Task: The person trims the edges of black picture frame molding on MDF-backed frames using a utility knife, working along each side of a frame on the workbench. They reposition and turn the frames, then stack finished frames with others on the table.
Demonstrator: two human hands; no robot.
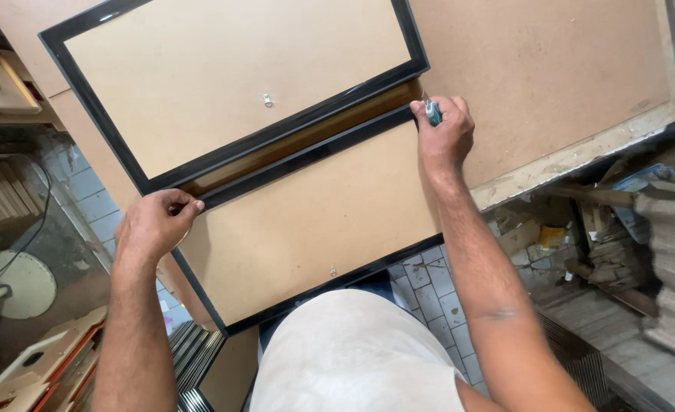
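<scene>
Brown fibreboard backs two black-edged picture frames lying face down on a workbench (pixel 574 69), seen from the head camera. The upper frame (pixel 231 76) lies further away, with a small metal hanger (pixel 267 100) at its middle; the near frame (pixel 307 221) lies just beside it, reaching to the bench's front edge. The left hand (pixel 154 225) is curled narrow, its fingertips pinching the near frame's top left corner. The right hand (pixel 444 130) is closed round a small green-handled tool (pixel 432 112), held at the near frame's top right corner. Below the bench lie tiled floor (pixel 429 294) and stacked frame mouldings (pixel 196 358).
</scene>
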